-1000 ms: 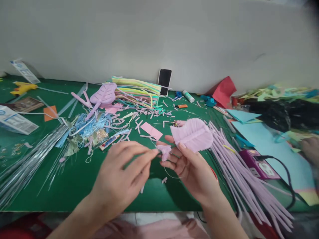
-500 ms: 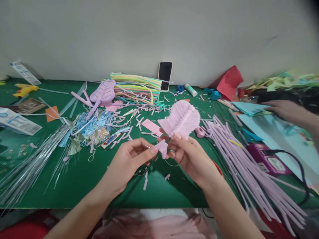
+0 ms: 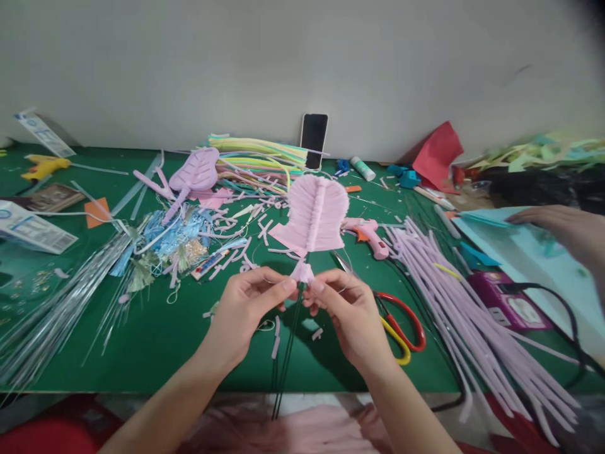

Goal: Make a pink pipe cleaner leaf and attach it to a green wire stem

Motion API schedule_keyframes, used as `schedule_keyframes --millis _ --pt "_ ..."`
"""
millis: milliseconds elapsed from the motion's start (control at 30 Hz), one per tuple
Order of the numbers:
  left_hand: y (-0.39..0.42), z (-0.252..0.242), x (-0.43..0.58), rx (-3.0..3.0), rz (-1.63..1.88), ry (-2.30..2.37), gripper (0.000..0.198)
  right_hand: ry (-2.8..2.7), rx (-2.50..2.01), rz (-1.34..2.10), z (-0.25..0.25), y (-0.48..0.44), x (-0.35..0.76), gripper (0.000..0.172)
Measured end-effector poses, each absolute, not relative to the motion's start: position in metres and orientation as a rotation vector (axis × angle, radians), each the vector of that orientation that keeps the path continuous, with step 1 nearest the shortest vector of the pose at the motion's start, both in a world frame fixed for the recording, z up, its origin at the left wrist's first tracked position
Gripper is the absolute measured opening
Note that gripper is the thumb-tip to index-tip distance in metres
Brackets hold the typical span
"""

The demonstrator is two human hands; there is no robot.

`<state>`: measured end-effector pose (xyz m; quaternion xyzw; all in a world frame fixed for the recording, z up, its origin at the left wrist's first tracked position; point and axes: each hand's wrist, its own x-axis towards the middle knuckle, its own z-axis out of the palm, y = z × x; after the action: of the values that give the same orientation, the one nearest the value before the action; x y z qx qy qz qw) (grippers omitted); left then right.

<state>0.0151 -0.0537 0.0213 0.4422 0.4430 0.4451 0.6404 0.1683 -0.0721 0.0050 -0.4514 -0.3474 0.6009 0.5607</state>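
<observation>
You faced a plain grey wall with a small dark mark towards the right. Your green table ran along its foot in dull light, and something red showed below at left.

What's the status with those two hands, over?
Left hand, right hand: both pinching small lilac piece. Ribbed lilac leaf just above it. Scissors close beside right hand, seemingly not blocking.

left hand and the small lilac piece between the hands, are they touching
Touching. The head view shows the thumb tip of the left hand against the left edge of the small lilac piece, with no gap between them.
</observation>
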Motion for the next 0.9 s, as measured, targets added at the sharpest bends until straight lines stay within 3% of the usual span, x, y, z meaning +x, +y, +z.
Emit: schedule_keyframes --millis 900 --pt "-0.045 0.016 0.005 0.995 0.937 1.041 0.02 -0.929 -1.035 1.557 -0.002 -0.072 0.175 0.022"
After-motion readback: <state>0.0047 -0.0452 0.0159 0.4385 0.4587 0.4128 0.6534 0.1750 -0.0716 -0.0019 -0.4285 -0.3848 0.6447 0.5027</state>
